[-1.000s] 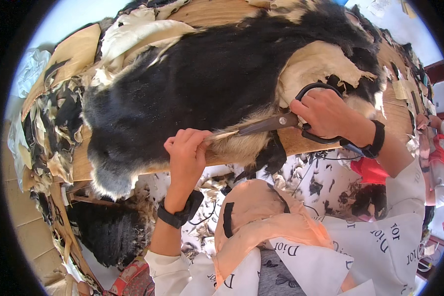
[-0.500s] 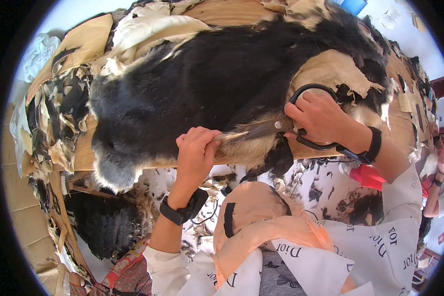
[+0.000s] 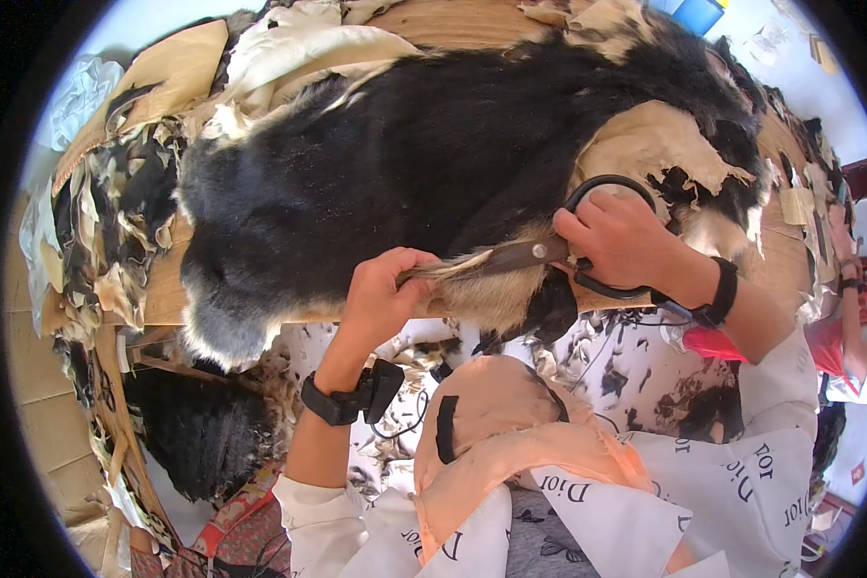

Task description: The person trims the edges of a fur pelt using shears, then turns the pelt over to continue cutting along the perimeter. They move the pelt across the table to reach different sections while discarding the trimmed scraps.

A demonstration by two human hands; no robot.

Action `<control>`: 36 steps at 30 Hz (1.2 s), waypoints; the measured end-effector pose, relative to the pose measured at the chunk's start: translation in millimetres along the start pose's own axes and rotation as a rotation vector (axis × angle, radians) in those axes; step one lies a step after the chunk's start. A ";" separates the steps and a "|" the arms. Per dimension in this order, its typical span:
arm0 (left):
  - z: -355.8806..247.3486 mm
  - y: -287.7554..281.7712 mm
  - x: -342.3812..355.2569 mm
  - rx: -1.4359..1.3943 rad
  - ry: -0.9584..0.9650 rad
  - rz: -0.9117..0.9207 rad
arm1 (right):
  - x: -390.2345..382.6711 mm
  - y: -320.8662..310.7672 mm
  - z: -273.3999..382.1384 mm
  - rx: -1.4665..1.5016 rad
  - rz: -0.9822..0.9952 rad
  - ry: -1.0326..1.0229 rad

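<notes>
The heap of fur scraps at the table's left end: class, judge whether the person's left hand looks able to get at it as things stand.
Probably yes. The left hand pinches the black pelt at the near edge, and the fur scraps lie along that same table on its own side, nothing between. It would have to let go first.

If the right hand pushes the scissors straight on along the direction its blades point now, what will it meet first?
Probably the left hand. The right hand points the black scissors leftward along the edge of the black fur pelt, and their tips lie at the pale fur strip those fingers pinch. The depth between them is unclear.
</notes>
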State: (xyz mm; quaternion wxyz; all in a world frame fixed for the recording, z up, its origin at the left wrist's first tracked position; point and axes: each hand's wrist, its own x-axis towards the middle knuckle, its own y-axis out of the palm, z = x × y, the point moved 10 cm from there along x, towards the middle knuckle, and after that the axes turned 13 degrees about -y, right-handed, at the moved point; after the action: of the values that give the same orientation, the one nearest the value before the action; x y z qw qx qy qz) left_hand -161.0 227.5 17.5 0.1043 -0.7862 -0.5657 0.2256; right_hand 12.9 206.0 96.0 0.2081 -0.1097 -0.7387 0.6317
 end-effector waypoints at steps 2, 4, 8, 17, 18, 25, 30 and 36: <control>3.0 2.1 1.6 -0.007 -0.023 0.038 | 1.6 1.2 0.3 0.003 0.009 -0.005; 3.3 2.4 2.7 -0.036 -0.069 0.068 | 2.2 1.5 0.6 0.008 0.020 -0.015; 8.1 4.5 3.6 -0.070 -0.139 0.161 | -3.0 15.2 -5.7 0.049 0.189 0.036; 7.4 -3.8 0.1 -0.097 -0.069 0.104 | 1.5 15.5 -5.6 0.120 0.159 0.059; 7.0 -3.4 0.3 -0.097 -0.068 0.106 | 5.6 12.0 -2.9 0.113 0.117 0.032; 8.2 -6.5 -4.6 -0.105 -0.072 0.135 | 15.4 24.4 -2.5 0.153 0.200 0.044; 8.6 -13.2 -8.4 -0.050 -0.024 0.076 | 7.2 37.9 -7.5 0.221 0.289 0.124; 14.7 -23.5 -3.9 -0.065 -0.052 0.051 | 10.8 27.8 -9.9 0.185 0.221 0.118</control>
State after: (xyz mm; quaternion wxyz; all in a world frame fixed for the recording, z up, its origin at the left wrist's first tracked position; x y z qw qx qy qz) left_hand -188.7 230.4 15.4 0.0582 -0.7973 -0.5550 0.2302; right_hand 4.9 224.2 71.7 0.1894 -0.2074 -0.6474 0.7085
